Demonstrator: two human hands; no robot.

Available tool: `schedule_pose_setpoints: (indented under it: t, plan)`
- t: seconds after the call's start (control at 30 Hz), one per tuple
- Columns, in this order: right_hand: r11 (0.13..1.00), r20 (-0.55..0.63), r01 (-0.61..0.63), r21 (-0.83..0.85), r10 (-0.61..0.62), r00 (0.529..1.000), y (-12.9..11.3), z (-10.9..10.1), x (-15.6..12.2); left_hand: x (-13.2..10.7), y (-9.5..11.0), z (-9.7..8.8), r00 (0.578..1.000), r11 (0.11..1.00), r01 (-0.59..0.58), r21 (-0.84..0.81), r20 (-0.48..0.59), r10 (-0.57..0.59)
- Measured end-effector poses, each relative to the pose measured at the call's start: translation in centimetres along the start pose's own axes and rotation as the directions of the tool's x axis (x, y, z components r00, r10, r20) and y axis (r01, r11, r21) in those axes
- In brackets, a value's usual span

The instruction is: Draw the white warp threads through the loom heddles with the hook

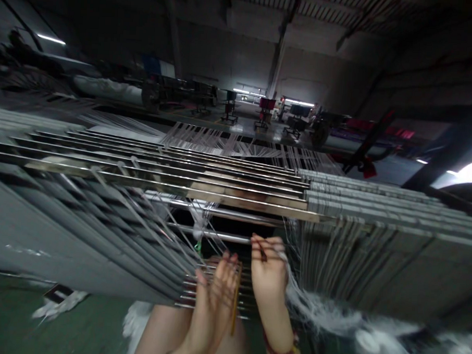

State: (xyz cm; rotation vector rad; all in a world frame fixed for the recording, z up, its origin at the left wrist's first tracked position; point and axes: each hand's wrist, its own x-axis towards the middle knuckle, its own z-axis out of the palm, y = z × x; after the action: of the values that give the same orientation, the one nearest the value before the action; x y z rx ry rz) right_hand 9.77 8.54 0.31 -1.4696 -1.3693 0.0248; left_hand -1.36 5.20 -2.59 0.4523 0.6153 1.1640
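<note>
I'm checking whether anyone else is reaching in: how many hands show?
2: the left hand beside the yellow stick, and the right hand by the loose white threads. The dark background could hide others.

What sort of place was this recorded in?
Most likely a weaving mill or textile workshop: pale threads stretch behind rows of metal bars, loose white yarn trails at right, and a large white roll shows at back left.
</note>
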Motion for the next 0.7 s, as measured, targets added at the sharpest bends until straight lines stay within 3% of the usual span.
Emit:
schedule_pose_setpoints:
  t: [0.07,0.13,0.17,0.23,0.27,0.33,0.4,0.43,0.57,0.7]
  plan:
    - [1.0,-0.038,0.006,-0.005,-0.006,0.999,-1.3,0.6,0.9,0.6,-1.6,1.7,0.987,0.991,0.126,-0.055,0.107,-0.119]
    - [0.999,-0.044,0.041,0.012,-0.041,0.998,-2.0,0.5,1.6,1.1,-1.8,2.1,0.985,0.991,0.133,-0.012,0.113,-0.131]
    - [0.998,-0.042,0.064,0.026,-0.063,0.997,-2.1,0.2,1.9,1.3,-1.3,1.8,0.993,0.995,0.081,0.057,0.08,-0.086]
    - [0.992,-0.032,0.108,0.059,-0.106,0.994,-2.0,-0.8,2.4,1.8,0.8,0.5,0.991,0.944,-0.128,0.304,0.007,0.132]
    - [0.989,-0.022,0.124,0.074,-0.123,0.992,-1.8,-1.2,2.6,2.1,2.2,-0.3,0.964,0.848,-0.239,0.473,0.015,0.264]
    - [0.984,0.014,0.144,0.102,-0.146,0.989,-1.4,-2.0,2.9,2.9,4.9,-1.6,0.857,0.528,-0.439,0.727,0.162,0.488]
    - [0.981,0.061,0.152,0.122,-0.16,0.985,-1.1,-2.3,3.1,4.1,6.7,-2.2,0.8,0.317,-0.488,0.813,0.271,0.536]
    - [0.98,0.08,0.152,0.127,-0.162,0.984,-1.0,-2.3,3.1,4.8,7.1,-2.2,0.796,0.282,-0.493,0.823,0.296,0.527]
    - [0.985,0.136,0.142,0.099,-0.154,0.979,-1.1,-2.1,3.2,6.7,7.1,-1.7,0.83,0.363,-0.491,0.792,0.299,0.471]
    - [0.991,0.149,0.132,0.038,-0.136,0.979,-1.1,-1.6,3.2,6.1,7.6,-0.9,0.846,0.412,-0.466,0.783,0.257,0.467]
